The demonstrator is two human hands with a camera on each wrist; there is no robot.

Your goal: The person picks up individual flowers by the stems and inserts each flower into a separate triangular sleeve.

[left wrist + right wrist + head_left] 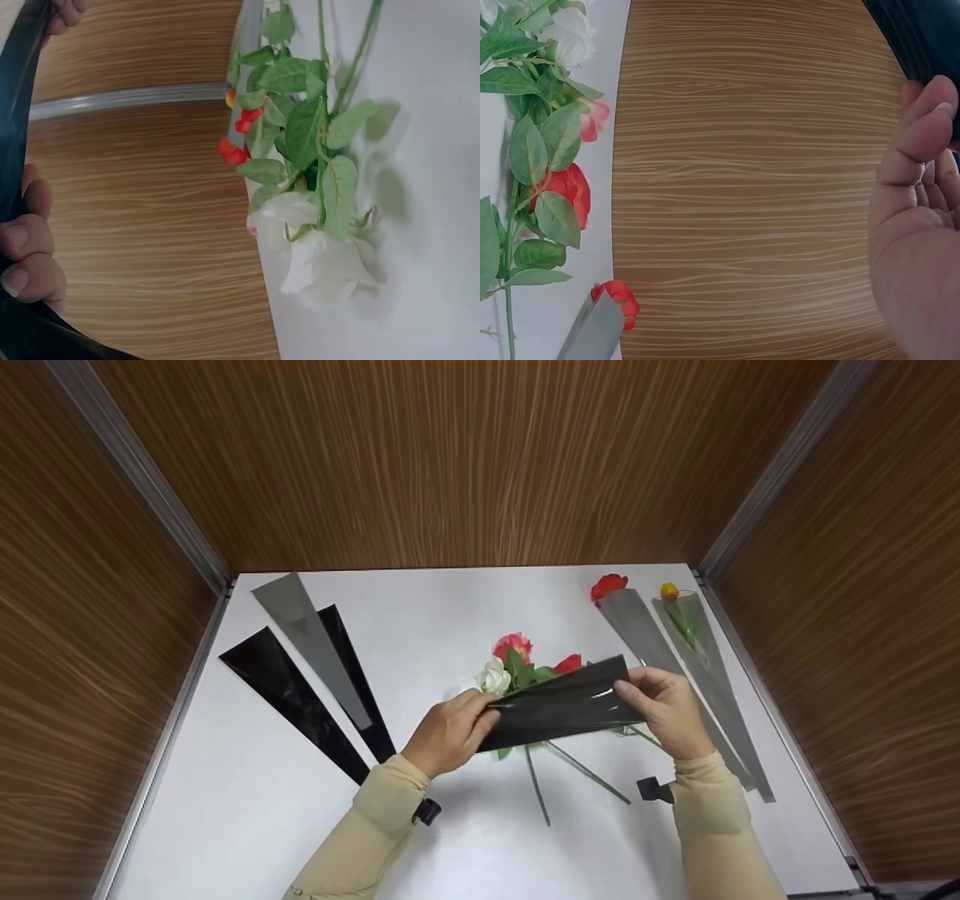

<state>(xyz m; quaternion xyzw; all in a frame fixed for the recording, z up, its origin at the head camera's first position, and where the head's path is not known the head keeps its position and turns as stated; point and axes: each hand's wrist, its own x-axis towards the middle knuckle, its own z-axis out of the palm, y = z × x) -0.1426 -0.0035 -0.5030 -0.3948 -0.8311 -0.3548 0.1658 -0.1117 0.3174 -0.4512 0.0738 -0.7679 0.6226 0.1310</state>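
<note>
A black plastic flower sleeve (pixel 559 709) is stretched crosswise between the two hands, above the loose flowers. My left hand (pixel 450 733) pinches its left end, thumb on the near face. At the other end, my right hand (pixel 670 714) grips the sleeve's edge between thumb and fingers. Behind and below the sleeve lie a white rose (pixel 495 677), a pink flower (pixel 513 645) and a red flower (pixel 568 663), their middle parts hidden by it. In the left wrist view, fingers (pixel 34 255) curl round the dark sleeve. The right wrist view shows the right hand (pixel 919 202) at the sleeve.
On the white table's left lie two black sleeves (pixel 292 690) and a grey one (pixel 311 637). At the right, a red flower (pixel 608 585) and a yellow tulip (pixel 669 591) each lie in a grey sleeve. Wood-grain panels (pixel 465 465) enclose the back and sides.
</note>
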